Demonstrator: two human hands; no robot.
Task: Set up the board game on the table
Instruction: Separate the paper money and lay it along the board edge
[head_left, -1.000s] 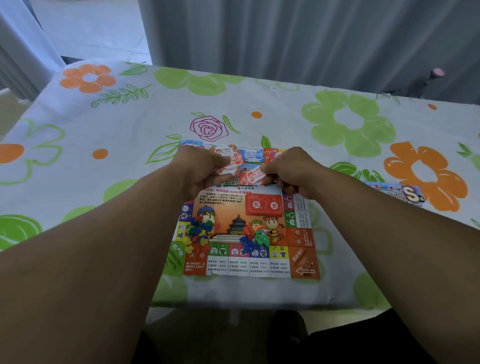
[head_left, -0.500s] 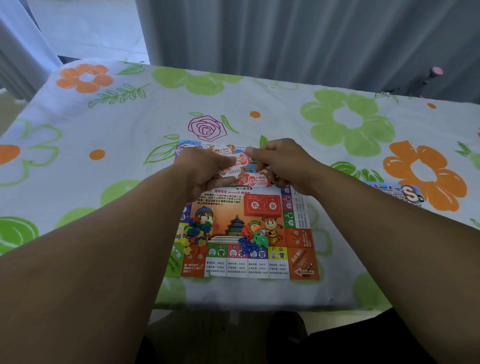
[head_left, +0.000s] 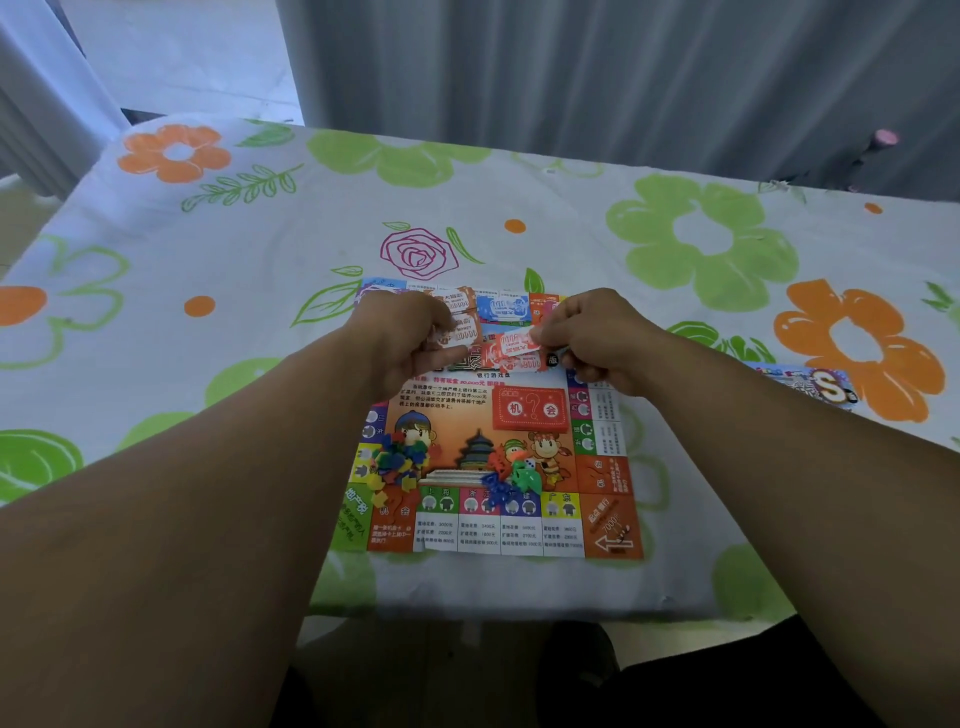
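A colourful paper game board lies flat near the table's front edge. Over its far half, my left hand holds a small stack of orange play-money notes. My right hand pinches one orange note by its right end, just right of the stack. More notes, orange and blue, lie spread on the board's far edge. A pile of small coloured plastic houses sits on the board's left side. Coloured pawns and a white die sit near its middle.
The table wears a white cloth with green and orange flowers. The printed game packaging lies flat to the right of the board, partly behind my right forearm. Grey curtains hang behind the table.
My right hand has drawn back to the right with one orange note pinched. My left hand stays over the board's far left with the stack.
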